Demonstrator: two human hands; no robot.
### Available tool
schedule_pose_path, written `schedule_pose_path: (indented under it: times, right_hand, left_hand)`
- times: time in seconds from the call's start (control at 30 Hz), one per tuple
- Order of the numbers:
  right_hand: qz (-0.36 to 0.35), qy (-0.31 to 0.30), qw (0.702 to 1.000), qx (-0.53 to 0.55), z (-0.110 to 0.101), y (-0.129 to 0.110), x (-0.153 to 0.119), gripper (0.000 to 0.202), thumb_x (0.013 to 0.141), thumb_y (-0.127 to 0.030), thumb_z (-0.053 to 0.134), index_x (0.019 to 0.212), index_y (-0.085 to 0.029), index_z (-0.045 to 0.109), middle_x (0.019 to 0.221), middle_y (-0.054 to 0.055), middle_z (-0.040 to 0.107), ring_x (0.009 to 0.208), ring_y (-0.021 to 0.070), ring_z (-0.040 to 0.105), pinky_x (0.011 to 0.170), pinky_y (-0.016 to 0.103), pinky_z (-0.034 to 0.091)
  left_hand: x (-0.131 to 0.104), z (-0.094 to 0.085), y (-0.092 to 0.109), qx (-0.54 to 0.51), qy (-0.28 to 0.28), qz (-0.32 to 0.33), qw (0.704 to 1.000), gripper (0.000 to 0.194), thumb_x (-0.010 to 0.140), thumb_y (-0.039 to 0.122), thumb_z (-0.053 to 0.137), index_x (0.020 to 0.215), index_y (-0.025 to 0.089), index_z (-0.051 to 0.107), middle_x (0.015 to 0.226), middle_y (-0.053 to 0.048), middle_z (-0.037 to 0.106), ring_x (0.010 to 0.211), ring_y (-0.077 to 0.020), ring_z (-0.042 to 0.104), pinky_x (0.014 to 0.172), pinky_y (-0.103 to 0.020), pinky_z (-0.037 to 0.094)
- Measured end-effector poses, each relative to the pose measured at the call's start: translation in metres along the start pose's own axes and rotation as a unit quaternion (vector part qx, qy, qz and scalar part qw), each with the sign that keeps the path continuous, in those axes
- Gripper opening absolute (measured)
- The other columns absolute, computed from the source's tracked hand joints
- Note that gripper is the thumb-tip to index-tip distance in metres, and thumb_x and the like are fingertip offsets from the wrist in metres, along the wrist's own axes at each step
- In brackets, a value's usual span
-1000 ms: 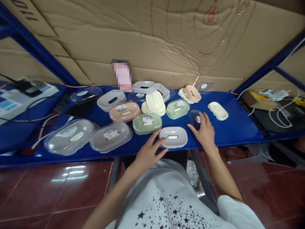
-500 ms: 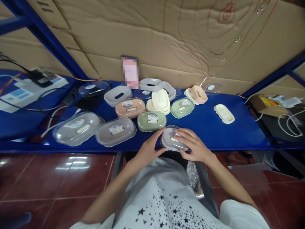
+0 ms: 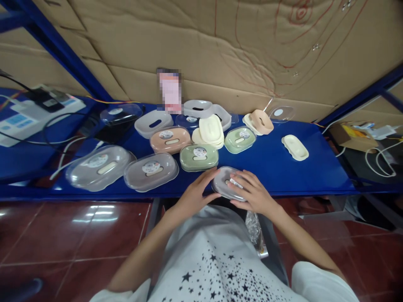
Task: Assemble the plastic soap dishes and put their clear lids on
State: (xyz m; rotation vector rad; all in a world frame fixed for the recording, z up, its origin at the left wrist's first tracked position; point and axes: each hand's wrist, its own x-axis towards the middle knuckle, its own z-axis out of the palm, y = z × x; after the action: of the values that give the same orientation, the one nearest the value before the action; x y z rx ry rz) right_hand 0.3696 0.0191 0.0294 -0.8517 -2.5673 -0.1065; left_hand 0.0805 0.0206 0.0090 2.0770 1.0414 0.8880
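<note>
A grey soap box [image 3: 223, 181] with a clear lid lies at the front edge of the blue table, between my two hands. My left hand [image 3: 199, 193] curves round its left end, thumb low and fingers at the far side. Across its right part lies my right hand [image 3: 252, 192], fingers spread on the lid and thumb along the near side; they partly hide a white label. Just beyond is a green lidded soap box [image 3: 199, 164]. Two larger grey lidded soap boxes, one left [image 3: 101, 174] and one nearer [image 3: 151, 178], stand to the left.
Behind are a peach lidded box [image 3: 170, 145], a smaller green one [image 3: 241, 144], stacked cream trays [image 3: 210, 129] and a grey open shell [image 3: 154, 125]. A cream tray [image 3: 295, 147] lies right. A phone-like slab [image 3: 170, 92] leans on the cardboard; cables and a power strip [image 3: 28, 121] lie left.
My right hand has shifted slightly left over the grey soap box, with its thumb moving inward. The left hand keeps its place at the left end. The whole view has tilted slightly.
</note>
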Motion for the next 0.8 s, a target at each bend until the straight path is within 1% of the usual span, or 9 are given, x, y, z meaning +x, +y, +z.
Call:
schedule_pose_path:
  times: [0.1,0.2,0.27,0.37,0.47,0.53,0.6,0.7,0.8]
  right_hand:
    - [0.06,0.011,0.998,-0.032,-0.01,0.015,-0.012,0.061,0.1,-0.043,0.069,0.158,-0.035,0.053,0.152,0.008,0.067,0.145,0.0312,0.059,0.125,0.052,0.046]
    - [0.166,0.039,0.981,-0.095,-0.021,0.042,-0.029,0.054,0.102,-0.041,0.064,0.155,-0.035,0.057,0.157,0.013,0.062,0.15,0.0362,0.053,0.126,0.059,0.036]
    - [0.269,0.035,0.951,-0.146,-0.027,0.065,-0.039,0.053,0.104,-0.047,0.059,0.155,-0.033,0.058,0.168,0.013,0.049,0.157,0.0363,0.044,0.129,0.059,0.028]
    - [0.398,0.019,0.898,-0.185,-0.036,0.106,-0.053,0.061,0.11,-0.051,0.04,0.165,-0.025,0.045,0.177,0.015,0.035,0.162,0.0292,0.034,0.128,0.051,0.029]
    - [0.478,0.033,0.854,-0.205,-0.049,0.145,-0.067,0.059,0.111,-0.037,0.025,0.164,-0.017,0.044,0.167,0.022,0.049,0.159,0.0292,0.038,0.124,0.055,0.03]
    - [0.519,0.023,0.828,-0.213,-0.058,0.161,-0.078,0.054,0.108,-0.034,0.033,0.154,-0.017,0.056,0.152,0.023,0.063,0.149,0.0333,0.05,0.119,0.059,0.032]
    - [0.545,0.009,0.808,-0.223,-0.064,0.163,-0.09,0.048,0.103,-0.036,0.045,0.14,-0.015,0.067,0.135,0.025,0.073,0.134,0.0379,0.061,0.112,0.061,0.037]
    - [0.563,0.011,0.788,-0.249,-0.066,0.138,-0.107,0.047,0.099,-0.041,0.046,0.126,-0.011,0.071,0.118,0.029,0.075,0.118,0.0434,0.067,0.104,0.064,0.04]
    - [0.528,-0.002,0.817,-0.231,-0.059,0.089,-0.115,0.043,0.101,-0.043,0.041,0.123,-0.021,0.071,0.107,0.02,0.078,0.107,0.0408,0.071,0.101,0.063,0.045]
  left_hand:
    - [-0.001,0.0,0.004,0.012,0.007,-0.006,1.0,0.069,0.103,0.028,0.069,0.165,0.037,0.038,0.168,-0.008,0.05,0.154,-0.0234,0.051,0.128,-0.041,0.045]
    - [-0.001,0.0,0.006,0.017,0.002,-0.003,1.0,0.063,0.105,0.029,0.065,0.163,0.037,0.041,0.165,-0.007,0.054,0.152,-0.0224,0.054,0.127,-0.041,0.047]
    - [-0.001,-0.001,0.006,0.021,0.004,-0.002,1.0,0.056,0.106,0.03,0.063,0.159,0.036,0.046,0.162,-0.007,0.056,0.15,-0.0221,0.056,0.125,-0.041,0.048]
    - [-0.001,0.0,0.005,0.026,0.01,0.003,1.0,0.047,0.108,0.031,0.061,0.154,0.033,0.053,0.159,-0.007,0.059,0.147,-0.0221,0.059,0.124,-0.041,0.05]
    - [-0.001,0.0,0.004,0.032,0.014,0.013,0.999,0.04,0.108,0.031,0.06,0.148,0.032,0.058,0.155,-0.007,0.061,0.144,-0.0222,0.062,0.122,-0.041,0.052]
    - [-0.001,0.0,0.004,0.037,0.014,0.019,0.999,0.036,0.108,0.03,0.059,0.144,0.031,0.061,0.154,-0.007,0.062,0.141,-0.022,0.063,0.12,-0.041,0.054]
    - [-0.001,0.0,0.004,0.041,0.016,0.025,0.999,0.033,0.108,0.03,0.059,0.141,0.029,0.063,0.153,-0.007,0.062,0.139,-0.0217,0.065,0.119,-0.041,0.055]
    - [-0.002,0.001,0.006,0.05,0.021,0.03,0.998,0.03,0.109,0.029,0.058,0.138,0.028,0.064,0.152,-0.008,0.062,0.138,-0.0217,0.066,0.118,-0.04,0.056]
    - [-0.004,0.004,0.008,0.07,0.029,0.033,0.997,0.031,0.109,0.028,0.057,0.139,0.027,0.064,0.152,-0.009,0.063,0.138,-0.0221,0.066,0.116,-0.041,0.057]
